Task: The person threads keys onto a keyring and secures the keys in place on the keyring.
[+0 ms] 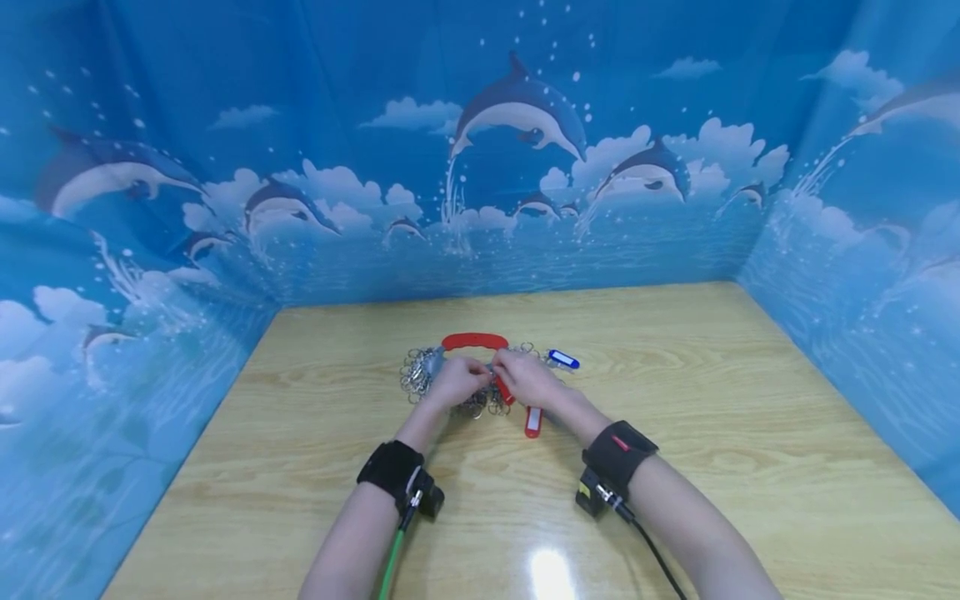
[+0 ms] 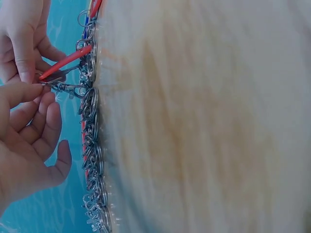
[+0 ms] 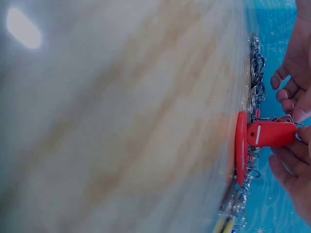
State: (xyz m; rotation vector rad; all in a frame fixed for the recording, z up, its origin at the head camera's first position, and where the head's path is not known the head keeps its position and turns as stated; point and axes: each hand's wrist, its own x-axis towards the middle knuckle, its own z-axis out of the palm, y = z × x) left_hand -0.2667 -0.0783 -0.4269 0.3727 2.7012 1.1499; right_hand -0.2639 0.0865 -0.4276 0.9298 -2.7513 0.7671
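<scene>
My left hand (image 1: 459,381) pinches a small metal ring between thumb and forefinger, its other fingers loosely curled, as the left wrist view shows. Close against it, my right hand (image 1: 525,379) grips a red key tag (image 3: 274,133) near its ring end. A metal clasp (image 2: 70,89) runs from the fingertips toward a mass of key rings and clasps (image 2: 92,131) on the table. Behind the hands lies a red curved handle (image 1: 475,341), with the metal rings spread in front of it and to both sides. The hands hide part of this cluster.
On the wood-grain table (image 1: 337,467), a second red key tag (image 1: 533,422) lies just in front of my right hand, and a blue key tag (image 1: 563,359) lies beyond it to the right. A dolphin-printed blue curtain (image 1: 360,167) encloses the back and sides.
</scene>
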